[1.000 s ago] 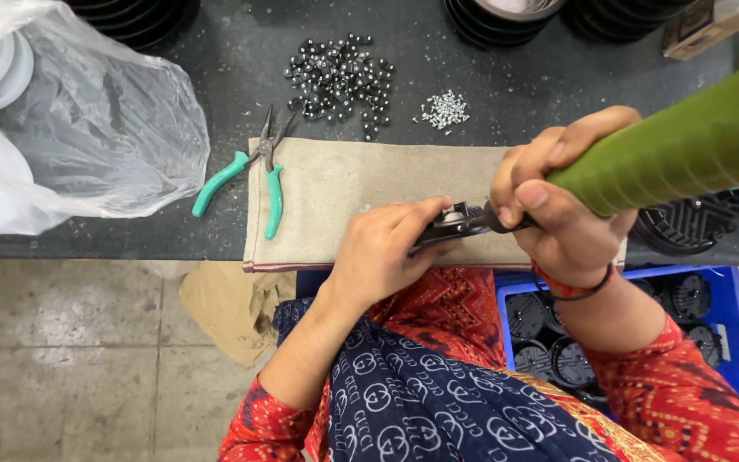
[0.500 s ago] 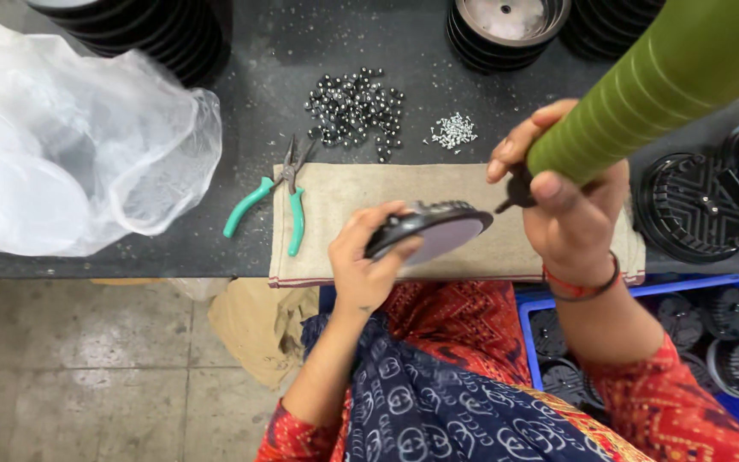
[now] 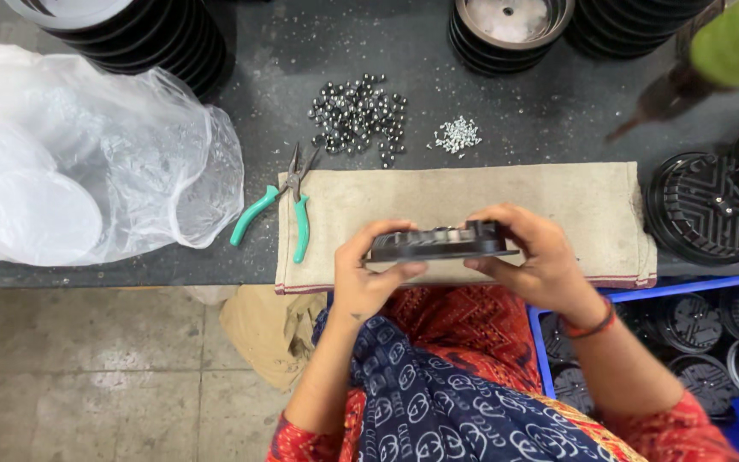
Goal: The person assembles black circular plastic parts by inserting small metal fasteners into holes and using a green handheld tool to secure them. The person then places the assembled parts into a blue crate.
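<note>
Head view: black disc part (image 3: 440, 243) edge-on between left hand (image 3: 371, 272) and right hand (image 3: 534, 257), both pinching its ends above cloth (image 3: 592, 205).

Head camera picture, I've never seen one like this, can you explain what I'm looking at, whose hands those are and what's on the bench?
The camera sits on a person's head and looks straight down, so the two bare hands are the wearer's own. The left hand and right hand together hold a flat black round part edge-on, above a beige cloth spread on a dark bench. Beside the cloth lie green-handled pliers. Behind it are a pile of small steel balls and a smaller heap of screws. A clear plastic bag lies at the left. Stacks of black parts stand at the back, and a blue crate below right holds more.
</note>
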